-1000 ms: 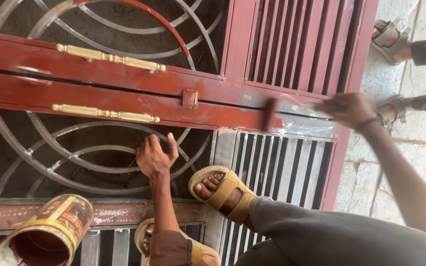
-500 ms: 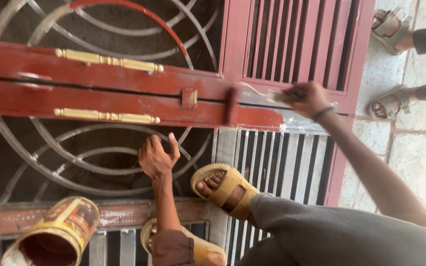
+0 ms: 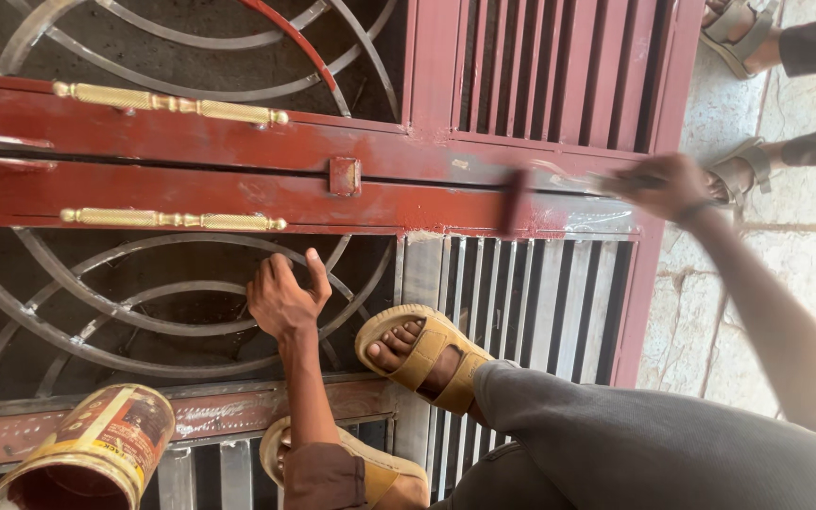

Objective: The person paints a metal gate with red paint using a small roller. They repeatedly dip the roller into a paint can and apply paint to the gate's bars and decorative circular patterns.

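A metal gate (image 3: 191,142) lies flat below me, its frame painted dark red and its lower slats (image 3: 521,293) bare grey. My right hand (image 3: 663,184) grips a paintbrush (image 3: 514,201) whose blurred bristles touch the red crossbar near the right end. Fingers apart, my left hand (image 3: 283,297) presses down on the curved bars of the lower left panel. My two feet in tan sandals (image 3: 422,354) rest on the gate beside that hand.
An open paint can (image 3: 96,453) with dark red paint stands tilted at the bottom left. Two brass handles (image 3: 172,104) run along the crossbars. Another person's sandalled feet (image 3: 739,170) stand on the stone floor at the upper right.
The brush swept left along the crossbar, then back to the right, with my right hand following. My left hand stayed on the curved bars.
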